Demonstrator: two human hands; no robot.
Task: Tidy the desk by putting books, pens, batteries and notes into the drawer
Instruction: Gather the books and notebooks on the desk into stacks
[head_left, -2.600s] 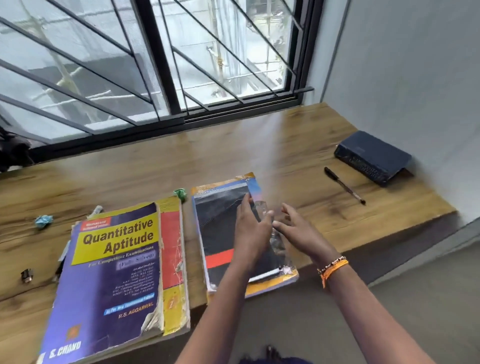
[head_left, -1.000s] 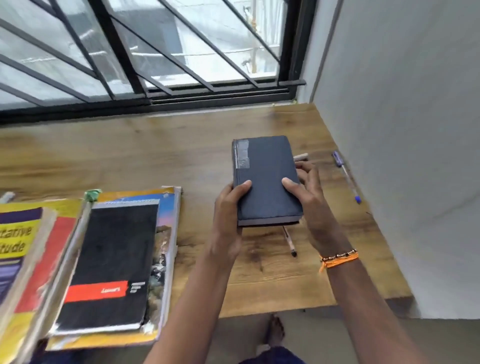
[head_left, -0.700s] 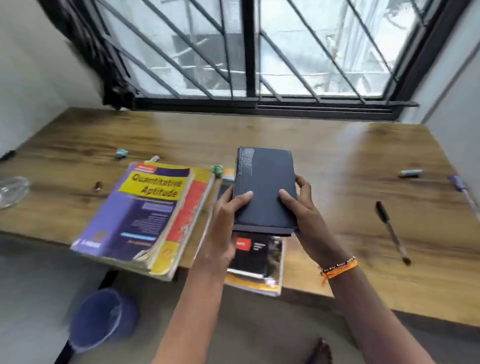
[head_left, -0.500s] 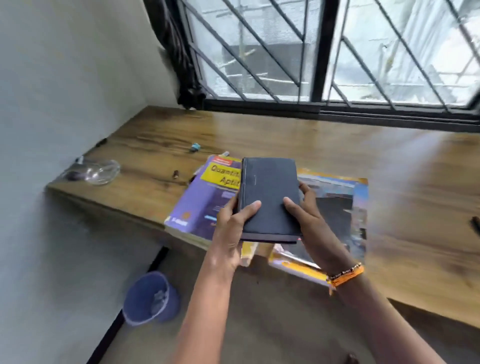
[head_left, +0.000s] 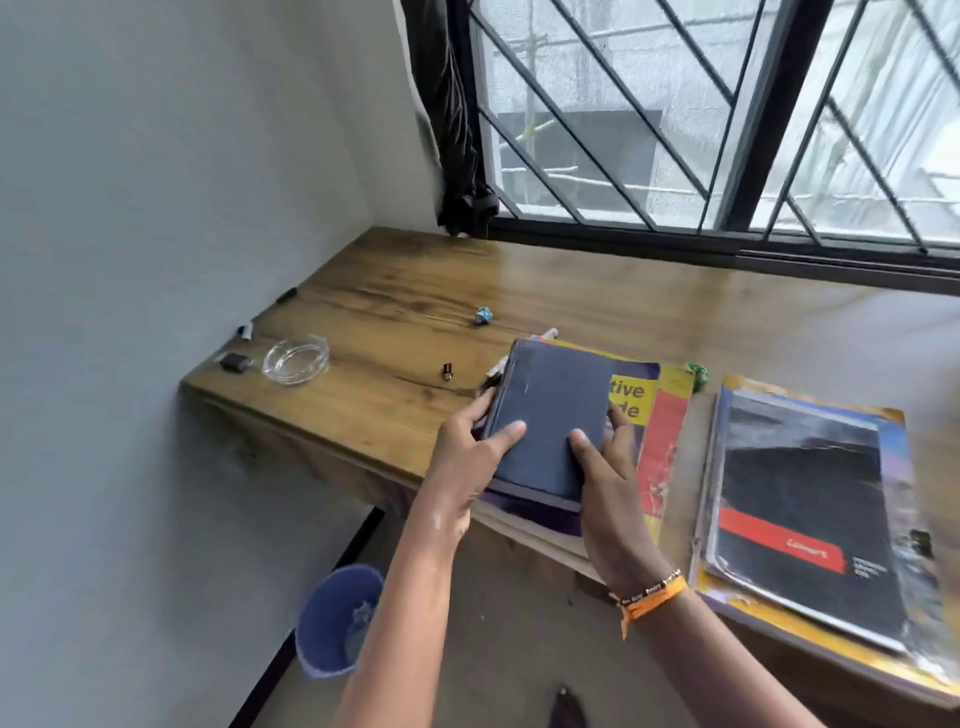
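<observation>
While both hands grip it, the dark book (head_left: 550, 426) lies atop the purple-and-yellow textbook (head_left: 660, 415).
Desk: a wooden top (head_left: 405, 312) fills the corner under the barred window (head_left: 727, 130), with a grey wall (head_left: 156, 208) at 9 o'clock.
Clutter: a glass dish (head_left: 295, 358) at 9 o'clock of the book, a crumpled blue note (head_left: 483, 314) at 11 o'clock, a small battery (head_left: 447, 371) between them.
Stack: a black notebook (head_left: 800, 514) on folders at 3 o'clock.
Floor: a blue bin (head_left: 340, 618) below the desk edge.
Left hand (head_left: 467, 467): curled on the book's left edge.
Right hand (head_left: 608, 483): clamped on its right edge — thumb on the cover.
Change: half a second ago the book hung above the textbook — now it sits on it.
</observation>
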